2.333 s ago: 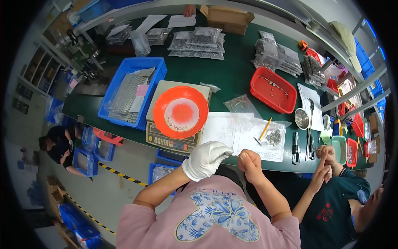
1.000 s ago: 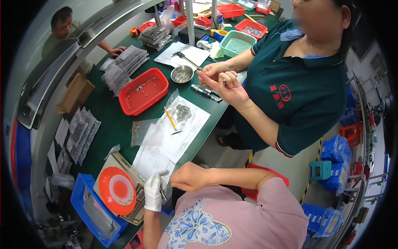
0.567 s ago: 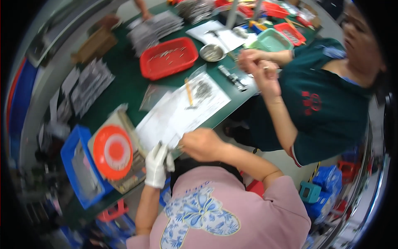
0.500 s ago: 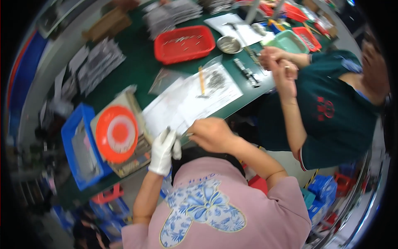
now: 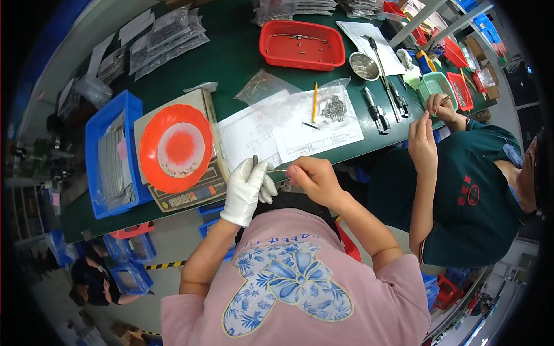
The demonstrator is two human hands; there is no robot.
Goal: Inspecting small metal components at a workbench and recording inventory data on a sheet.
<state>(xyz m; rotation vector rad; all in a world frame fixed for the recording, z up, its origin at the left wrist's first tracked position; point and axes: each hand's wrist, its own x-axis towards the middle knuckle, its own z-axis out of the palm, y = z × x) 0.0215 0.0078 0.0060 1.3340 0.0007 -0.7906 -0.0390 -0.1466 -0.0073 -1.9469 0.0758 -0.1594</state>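
My left hand [image 5: 245, 191], in a white glove, is closed around a small dark metal pin [image 5: 255, 161] that sticks up between thumb and fingers. My bare right hand [image 5: 316, 180] pinches a thin rod-like tool [image 5: 278, 170], whose other end points to the gloved fingers. Whether its tip touches the pin cannot be made out. Both hands are in front of the table edge. Beyond them, printed drawing sheets [image 5: 249, 136] lie on the table, with a clear bag of small metal pins [image 5: 333, 108] and a yellow pencil [image 5: 315, 102] on top.
At left, an orange-red dish [image 5: 151, 130] with small pieces sits on a scale [image 5: 199, 193], beside a blue bin [image 5: 99, 167]. A red tray [image 5: 274, 57], metal bowl [image 5: 365, 66] and calipers [image 5: 376, 112] lie farther back. A co-worker [image 5: 456, 190] in dark green works at right.
The view has shifted and sharpened, so the table things appear higher and mostly farther right. Both hands stay close together, and the thin tool between them now shows clearly.
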